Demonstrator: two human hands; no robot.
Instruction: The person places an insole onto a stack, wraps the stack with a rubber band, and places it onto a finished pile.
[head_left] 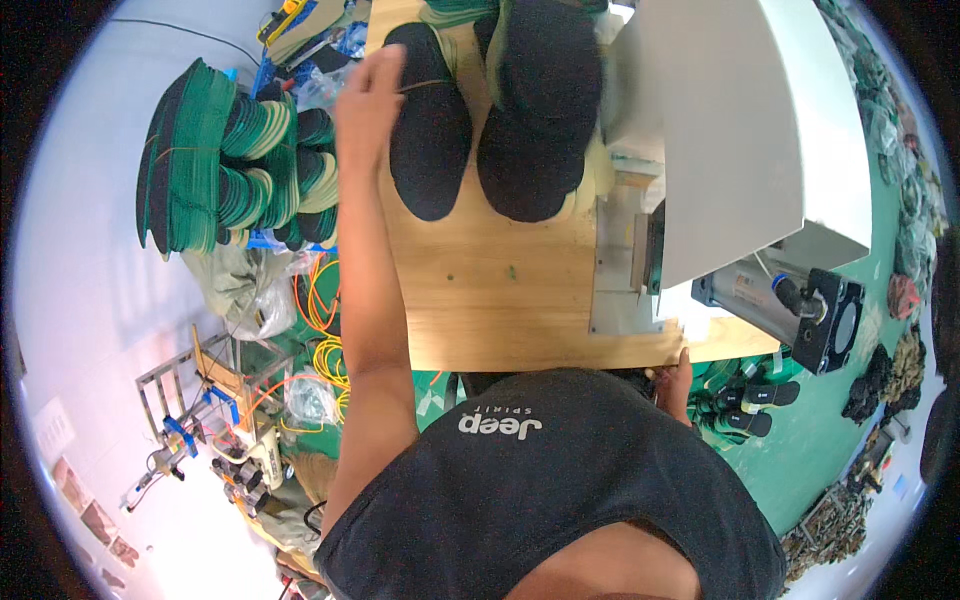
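Observation:
My left hand [368, 100] reaches to the far left of the wooden table. Its fingers are stretched out at the left side of a bundle of black insoles [430, 140], and they look slightly blurred. A thin band crosses that bundle near the fingers. Just right of it lies a second, taller stack of black insoles [535, 120], with pale layers showing at its side. My right hand [675, 388] is at the table's near edge, right of my body. One digit points up there and the others look bent; its grip is partly hidden.
A white machine housing [735, 130] with a metal cylinder [755, 290] stands on the right of the wooden table [480, 290]. Green and black insole stacks [235, 165] are piled at the left. Orange and yellow hoses [325, 340] hang below. More insoles [745, 405] lie low at the right.

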